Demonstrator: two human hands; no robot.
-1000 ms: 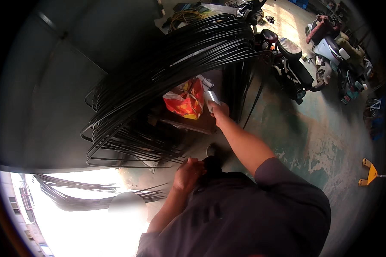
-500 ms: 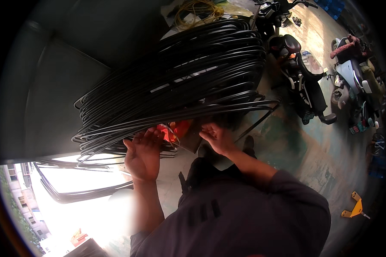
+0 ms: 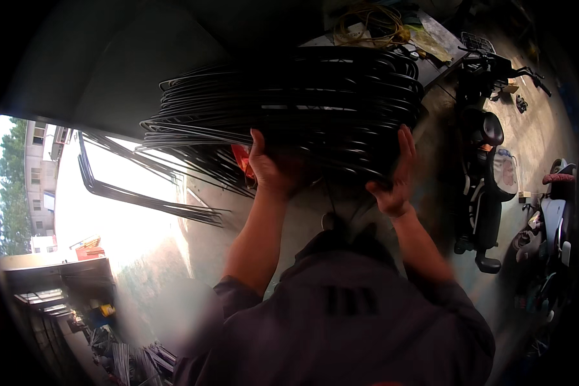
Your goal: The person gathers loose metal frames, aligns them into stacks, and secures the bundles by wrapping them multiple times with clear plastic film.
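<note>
A large stack of bent black metal rods (image 3: pixel 289 106) lies in front of me, their bends rounded at the right end. My left hand (image 3: pixel 273 172) is against the near edge of the stack, thumb raised and stretched apart; its other fingers are in the shadow under the rods. At the right end of the stack, my right hand (image 3: pixel 395 180) has its palm turned to the bends, fingers stretched upward and thumb apart. It seems to touch the bends. Beside my left hand, a bright red item (image 3: pixel 243 159) shows beneath the rods; its kind is unclear.
A dark panel (image 3: pixel 109 71) rises behind the stack. More bent rods (image 3: pixel 148 206) lie at the left in bright light. A yellow cable coil (image 3: pixel 376 26) rests on a cluttered surface at the back. An electric scooter (image 3: pixel 486 167) stands at the right, another (image 3: pixel 556 212) beyond it.
My right hand has moved from near the middle to the stack's right end and opened upward. My left hand has shifted along the near edge. The view has turned, and the protruding near rods now look drawn in.
</note>
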